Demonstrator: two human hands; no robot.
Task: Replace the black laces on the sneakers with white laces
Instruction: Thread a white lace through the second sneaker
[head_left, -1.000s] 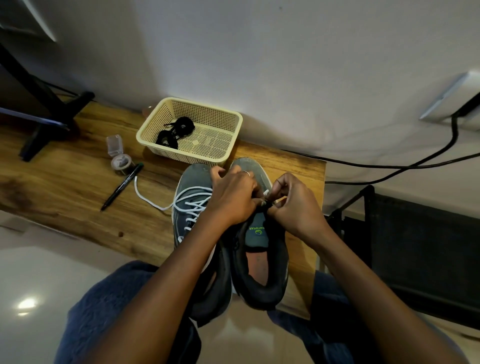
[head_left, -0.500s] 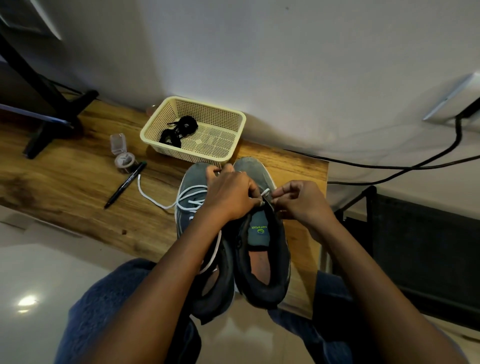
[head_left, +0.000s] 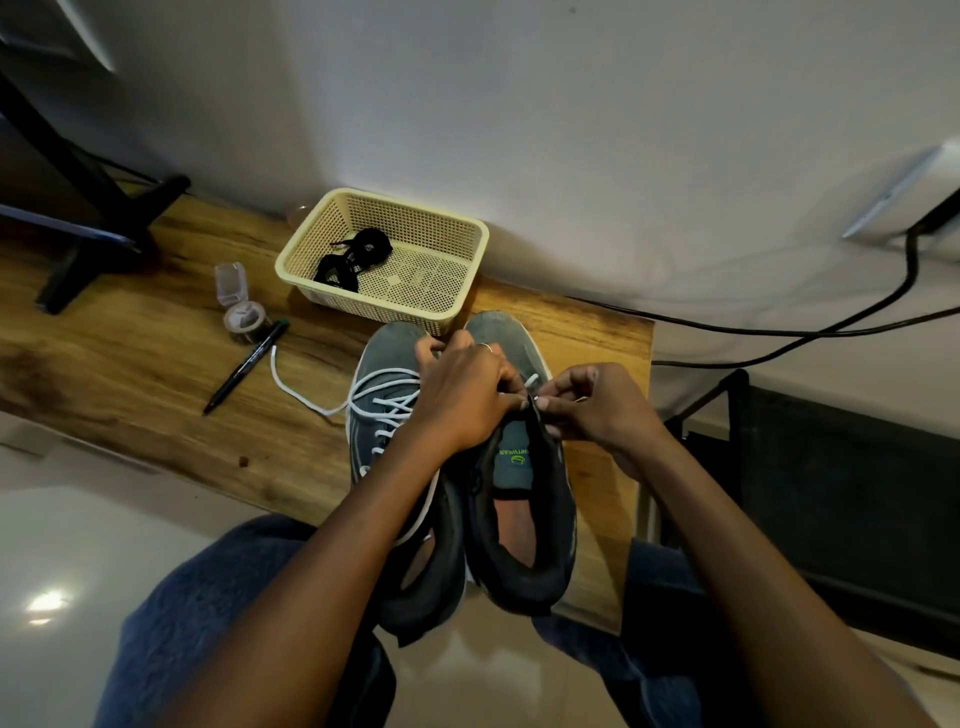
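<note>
- Left hand (head_left: 462, 395) gripping tongue area of right grey mesh sneaker (head_left: 524, 499).
- Right hand (head_left: 597, 405) pinching thin white lace (head_left: 532, 383).
- Coiled black laces (head_left: 353, 257) inside cream plastic basket (head_left: 467, 291) on wooden tabletop (head_left: 130, 374).

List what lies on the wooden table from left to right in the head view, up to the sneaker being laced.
Black stand → clear small container → black pen → cream basket holding black laces → sneaker with white laces → sneaker being laced.

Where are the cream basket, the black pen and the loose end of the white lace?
cream basket (head_left: 470, 228): head view, far right rim.
black pen (head_left: 244, 366): head view, middle of barrel.
white lace (head_left: 283, 382): head view, loose end on the table.
</note>
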